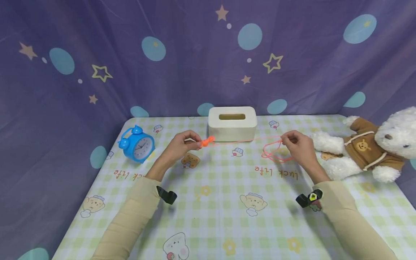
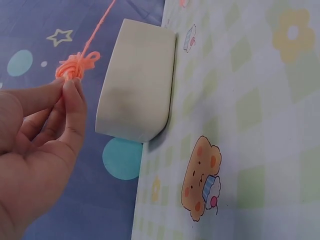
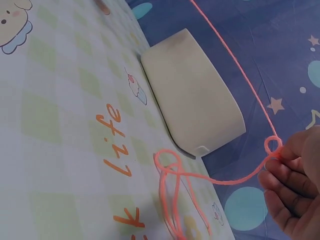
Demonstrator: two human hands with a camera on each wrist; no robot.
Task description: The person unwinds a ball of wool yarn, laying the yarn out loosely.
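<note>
Between finger and thumb, my left hand (image 1: pixel 183 145) pinches a small wound bundle of orange yarn (image 2: pixel 73 66). From that bundle a single strand (image 3: pixel 235 60) runs fairly straight across to my right hand (image 1: pixel 297 144). The right fingertips pinch the strand, with a small loop (image 3: pixel 272 145) standing out beside them. Below the right hand, loose coils of the same yarn (image 1: pixel 276 157) hang down and lie on the tablecloth. Both hands are raised over the far half of the table, in front of the tissue box (image 1: pixel 232 131).
A blue twin-bell alarm clock (image 1: pixel 138 146) stands at the left. On the right lies a white teddy bear (image 1: pixel 364 146) in a brown hoodie, close to the right forearm. A checked, printed cloth (image 1: pixel 208 216) covers the table, and a purple curtain (image 1: pixel 201 83) hangs behind.
</note>
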